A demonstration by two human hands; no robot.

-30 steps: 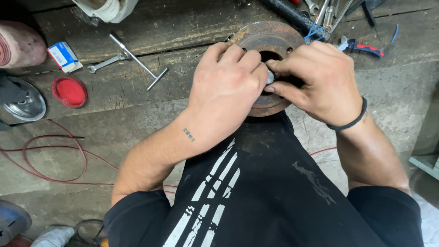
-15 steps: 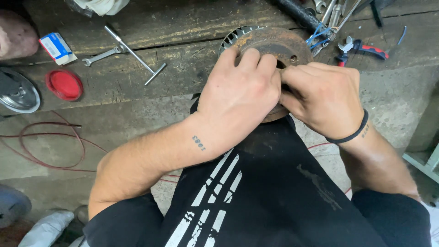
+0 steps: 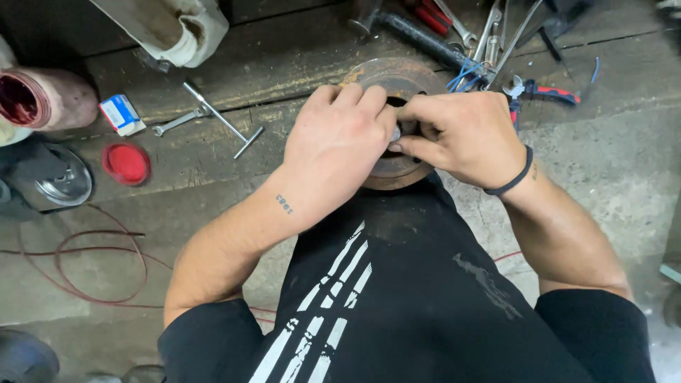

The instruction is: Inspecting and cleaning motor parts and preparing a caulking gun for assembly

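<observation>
A rusty round brake disc lies on the concrete floor in front of my knees. My left hand rests on top of the disc, fingers curled over its centre hole. My right hand meets it from the right and pinches a small silvery metal part between thumb and fingertips, right at the disc's centre. A black band circles my right wrist. Most of the disc's face is hidden under both hands.
A T-handle wrench and a small spanner lie to the left, near a red cap, a blue-white box and a metal hubcap. Pliers and several spanners sit behind the disc. Red wire loops at left.
The view has shifted slightly, so the disc and hands sit lower in the frame. Both hands stay on the disc's centre; my right fingers have drawn closer around the small part.
</observation>
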